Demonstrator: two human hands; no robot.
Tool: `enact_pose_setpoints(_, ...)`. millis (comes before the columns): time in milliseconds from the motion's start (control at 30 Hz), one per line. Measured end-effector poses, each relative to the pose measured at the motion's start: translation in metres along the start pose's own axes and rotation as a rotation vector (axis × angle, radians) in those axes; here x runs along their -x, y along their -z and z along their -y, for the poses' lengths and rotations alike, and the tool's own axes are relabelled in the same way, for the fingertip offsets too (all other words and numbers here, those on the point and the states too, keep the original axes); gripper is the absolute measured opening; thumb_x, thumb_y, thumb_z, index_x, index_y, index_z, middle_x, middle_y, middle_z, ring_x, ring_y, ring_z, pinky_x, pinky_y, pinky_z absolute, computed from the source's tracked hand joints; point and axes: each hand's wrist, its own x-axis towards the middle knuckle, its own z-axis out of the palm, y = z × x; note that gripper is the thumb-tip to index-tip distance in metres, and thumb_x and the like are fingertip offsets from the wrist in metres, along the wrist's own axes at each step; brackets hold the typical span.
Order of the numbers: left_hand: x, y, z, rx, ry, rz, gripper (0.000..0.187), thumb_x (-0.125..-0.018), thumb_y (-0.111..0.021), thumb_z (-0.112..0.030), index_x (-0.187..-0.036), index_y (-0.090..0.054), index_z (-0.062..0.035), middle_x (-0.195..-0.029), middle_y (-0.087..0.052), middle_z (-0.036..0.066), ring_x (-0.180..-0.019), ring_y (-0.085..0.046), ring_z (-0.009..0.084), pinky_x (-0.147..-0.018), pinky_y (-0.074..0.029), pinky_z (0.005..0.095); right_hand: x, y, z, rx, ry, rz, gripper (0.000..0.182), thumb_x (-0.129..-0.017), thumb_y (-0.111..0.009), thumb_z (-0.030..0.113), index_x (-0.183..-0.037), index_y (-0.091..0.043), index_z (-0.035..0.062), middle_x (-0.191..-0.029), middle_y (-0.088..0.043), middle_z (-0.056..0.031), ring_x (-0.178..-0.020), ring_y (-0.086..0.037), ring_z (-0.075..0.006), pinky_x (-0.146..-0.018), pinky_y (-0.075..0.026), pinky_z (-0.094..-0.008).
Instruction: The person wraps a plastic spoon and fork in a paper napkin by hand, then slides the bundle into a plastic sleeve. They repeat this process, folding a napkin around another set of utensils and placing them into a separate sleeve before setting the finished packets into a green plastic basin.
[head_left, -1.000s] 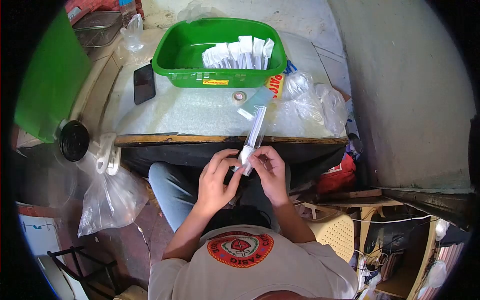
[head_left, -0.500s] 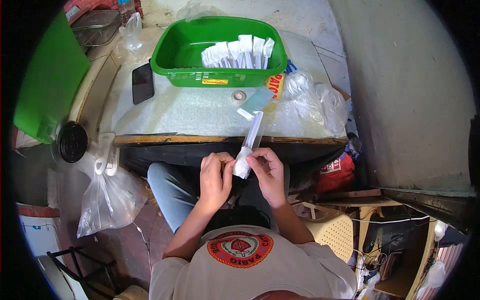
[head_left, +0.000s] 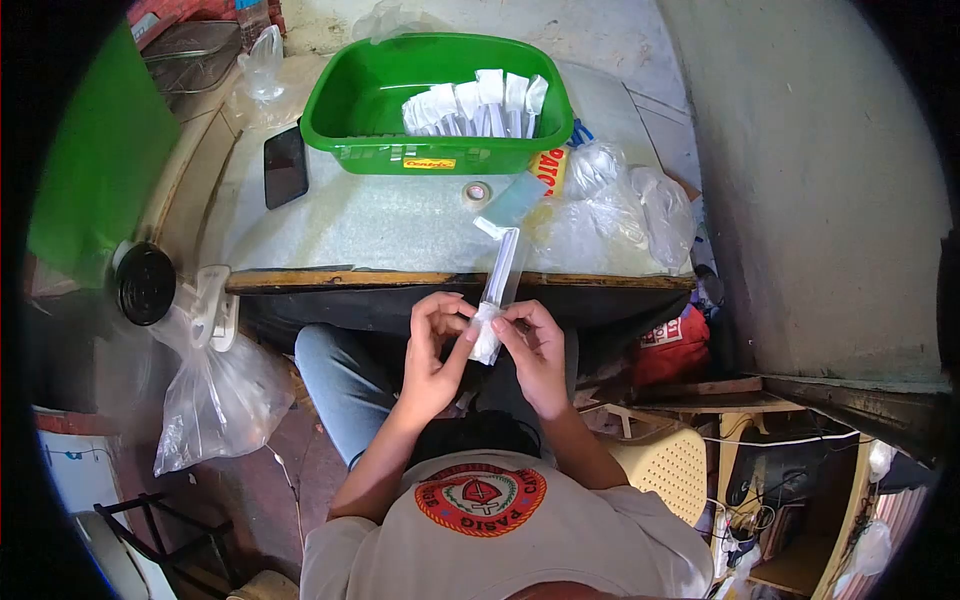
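A slim clear packet [head_left: 505,265] with white strips inside and a white wrapped lower end is held in front of the table's front edge, tilted slightly right at its top. My left hand [head_left: 438,350] pinches the white end from the left, and my right hand [head_left: 535,355] pinches it from the right. The packet's upper part reaches over the table edge. Beyond it, a green basin [head_left: 370,155] holds several similar white-topped packets [head_left: 490,100]. A roll of tape [head_left: 477,194] and a bluish clear sheet [head_left: 515,200] lie on the table.
A black phone [head_left: 286,167] lies left of the basin. Crumpled plastic bags [head_left: 610,205] and a yellow pack [head_left: 549,172] are on the table's right side. A clear bag [head_left: 225,400] hangs from a white clip [head_left: 213,305] at the left. A wall stands at the right.
The packet has shifted slightly down, and its white end looks narrower. The fingers of my left hand have moved a little up and right around it.
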Motion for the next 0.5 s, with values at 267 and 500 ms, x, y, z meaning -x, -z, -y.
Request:
enact_pose_setpoints(267, 0.002, -0.008, -0.005, -0.126, 0.088, -0.126, 0.024, -0.095, -0.054, 0.003, -0.119, -0.047, 0.0009, -0.092, -0.061, 0.008, -0.079, -0.059, 0.0093, -0.073, -0.047, 0.0232, 0.001, 0.006, -0.007, 0.032, -0.042, 0.016, 0.012, -0.092, -0.068, 0.006, -0.091, -0.056, 0.0029, -0.083, -0.057, 0.0033, -0.076, -0.049, -0.0011, -0.068, -0.041, -0.0177)
enact_pose_setpoints(500, 0.004, -0.007, 0.001, -0.259, 0.014, -0.126, 0.02, -0.097, -0.054, 0.0, -0.116, -0.048, 0.0021, -0.094, -0.063, 0.011, -0.08, -0.06, 0.0126, -0.073, -0.049, 0.0262, 0.003, 0.006, -0.002, 0.021, -0.05, 0.061, 0.011, -0.091, -0.068, 0.003, -0.09, -0.056, 0.0028, -0.085, -0.058, 0.0019, -0.085, -0.058, -0.004, -0.076, -0.048, -0.0212)
